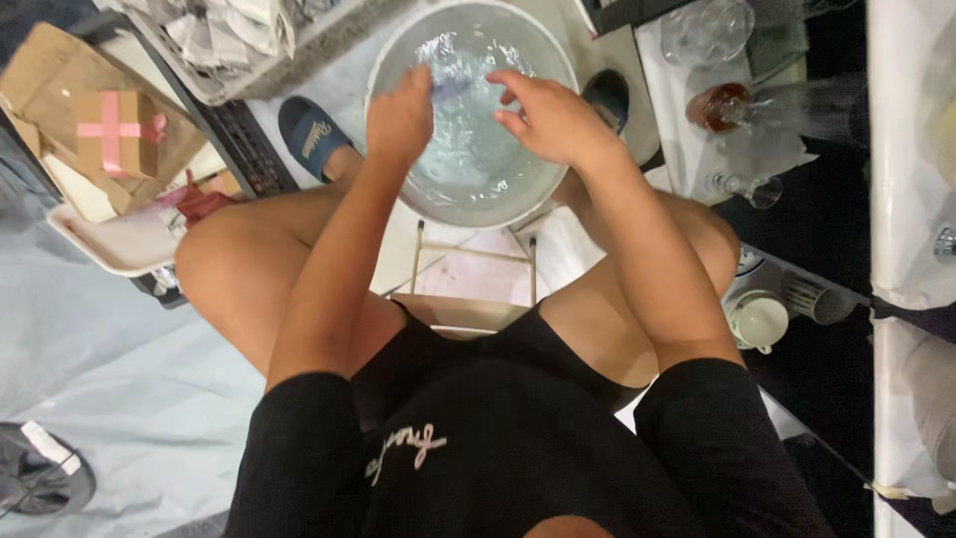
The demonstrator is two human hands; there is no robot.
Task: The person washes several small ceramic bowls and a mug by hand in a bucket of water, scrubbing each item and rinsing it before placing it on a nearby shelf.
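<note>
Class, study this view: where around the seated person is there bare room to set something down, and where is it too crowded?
Free: the pale sheet on the floor left of the left knee, below the white tray. Crowded: the basin, with the left hand and right hand over its water; the right side, with glasses and cups; the upper left, with cardboard box and crate.

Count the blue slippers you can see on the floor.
2. One blue slipper lies left of the basin, fully in view. The other shows only partly, right of the basin behind the right hand. No others show.
</note>
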